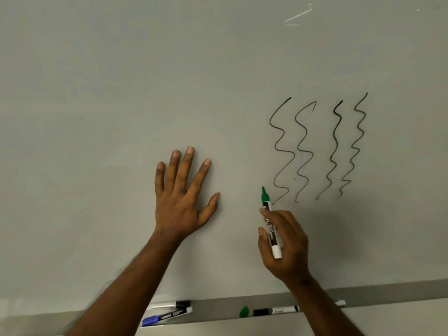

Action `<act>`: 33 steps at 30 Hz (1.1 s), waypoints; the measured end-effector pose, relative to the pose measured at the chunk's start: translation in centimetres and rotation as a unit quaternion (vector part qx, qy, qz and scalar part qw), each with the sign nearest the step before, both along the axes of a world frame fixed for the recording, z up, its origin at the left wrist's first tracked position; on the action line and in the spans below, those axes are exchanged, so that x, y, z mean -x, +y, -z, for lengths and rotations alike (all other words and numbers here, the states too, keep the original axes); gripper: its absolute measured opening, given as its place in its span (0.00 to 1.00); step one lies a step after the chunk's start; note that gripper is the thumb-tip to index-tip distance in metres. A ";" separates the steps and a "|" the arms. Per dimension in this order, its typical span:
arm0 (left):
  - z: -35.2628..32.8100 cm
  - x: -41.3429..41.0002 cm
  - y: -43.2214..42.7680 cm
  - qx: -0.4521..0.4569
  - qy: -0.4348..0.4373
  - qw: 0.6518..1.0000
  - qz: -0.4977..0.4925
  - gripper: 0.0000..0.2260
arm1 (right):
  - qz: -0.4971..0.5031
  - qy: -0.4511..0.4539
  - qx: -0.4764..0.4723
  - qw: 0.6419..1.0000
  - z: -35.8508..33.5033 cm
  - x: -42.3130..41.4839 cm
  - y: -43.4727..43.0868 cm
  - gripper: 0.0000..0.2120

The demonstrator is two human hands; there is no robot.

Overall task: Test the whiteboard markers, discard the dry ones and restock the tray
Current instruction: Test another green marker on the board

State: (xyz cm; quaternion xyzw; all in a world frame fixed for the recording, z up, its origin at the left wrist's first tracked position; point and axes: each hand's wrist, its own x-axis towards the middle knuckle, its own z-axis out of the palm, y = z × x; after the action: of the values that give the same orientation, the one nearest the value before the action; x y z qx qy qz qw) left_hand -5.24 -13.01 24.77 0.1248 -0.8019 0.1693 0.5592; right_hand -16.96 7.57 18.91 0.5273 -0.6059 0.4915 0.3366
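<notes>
My right hand (288, 243) grips an uncapped green marker (269, 219), tip pointing up, close to the whiteboard (145, 81) just left of the lowest end of the wavy test lines (317, 149). My left hand (184, 192) presses flat on the board with fingers spread. Along the tray (218, 305) below lie a blue-capped marker (167, 316), a black marker (171, 305) behind it, a loose green cap (244, 311), and a black marker (275, 311) partly hidden by my right forearm.
Several wavy lines, black and dark green, fill the board's right middle. Faint scratch marks (298, 15) show at the upper right. A white marker end (340, 302) pokes out right of my right forearm on the tray.
</notes>
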 end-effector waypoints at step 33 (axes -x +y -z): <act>5.5 -1.1 1.3 -0.048 -0.075 0.995 -0.036 0.36 | 0.028 -0.008 -0.067 0.997 -0.9 0.1 -0.1 0.18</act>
State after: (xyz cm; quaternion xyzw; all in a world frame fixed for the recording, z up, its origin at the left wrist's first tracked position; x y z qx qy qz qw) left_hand -4.10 -11.74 19.27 0.1678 -0.8435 0.1595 0.4847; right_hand -17.04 7.46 19.82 0.5275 -0.6548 0.4441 0.3095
